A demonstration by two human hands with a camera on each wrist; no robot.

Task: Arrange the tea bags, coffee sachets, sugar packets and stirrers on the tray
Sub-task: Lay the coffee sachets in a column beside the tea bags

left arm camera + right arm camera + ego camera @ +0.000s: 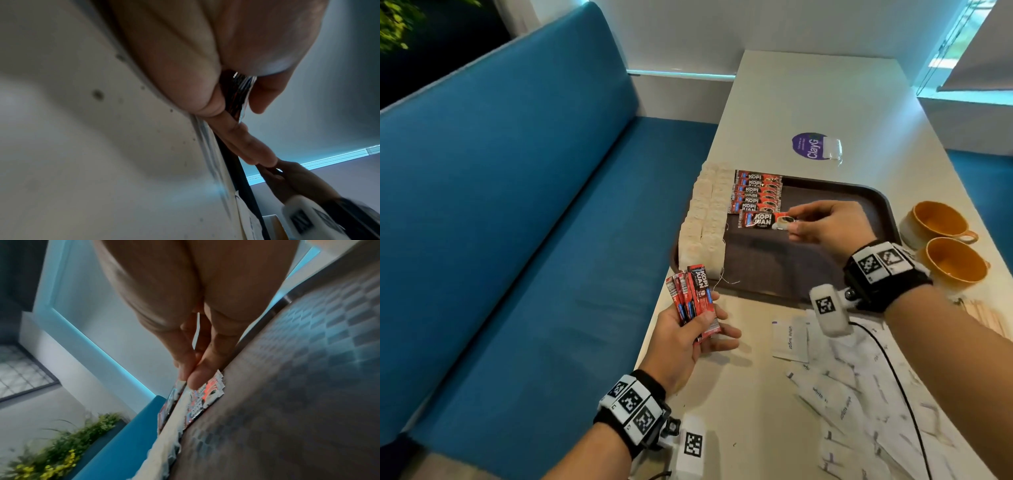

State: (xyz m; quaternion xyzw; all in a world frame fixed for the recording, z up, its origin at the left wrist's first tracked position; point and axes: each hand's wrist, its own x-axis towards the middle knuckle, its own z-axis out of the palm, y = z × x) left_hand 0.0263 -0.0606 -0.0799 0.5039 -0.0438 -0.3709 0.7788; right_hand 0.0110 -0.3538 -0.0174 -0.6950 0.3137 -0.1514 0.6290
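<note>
Coffee is the step underway: the right hand (825, 226) is pinching one sachet (763, 220) above the tray (859, 195), seemingly bound just below the laid row (756, 190), while the left hand (688, 342) is gripping the spare sachets (693, 301).

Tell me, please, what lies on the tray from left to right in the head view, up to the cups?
Tea bags → row of coffee sachets → sachet pinched by right hand → bare tray → orange cups.
</note>
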